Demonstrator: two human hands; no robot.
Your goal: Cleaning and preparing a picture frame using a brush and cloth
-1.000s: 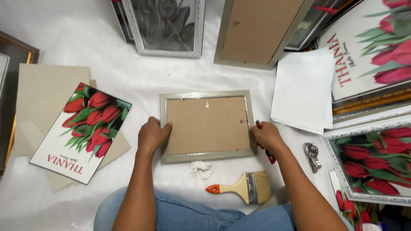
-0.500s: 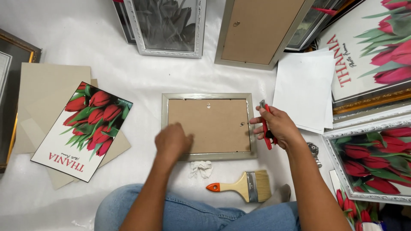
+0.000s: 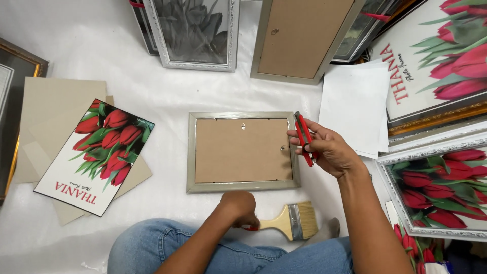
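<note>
While my right hand (image 3: 327,149) grips red pliers (image 3: 304,138) beside the face-down silver picture frame (image 3: 242,150), my left hand (image 3: 238,208) closes on the wooden paintbrush (image 3: 289,221) near my knee.

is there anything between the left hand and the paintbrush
Nothing visible: the left hand is already on the handle of the paintbrush, just below the picture frame. The right hand holds a red tool.

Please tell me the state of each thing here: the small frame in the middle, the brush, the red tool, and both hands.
Small frame: lying face down, backing board in place.
Paintbrush: flat on the floor, handle gripped by left hand.
Red tool: held in right hand, over the frame's right edge.
Tulip print: loose, face up on cardboard sheets.
</note>
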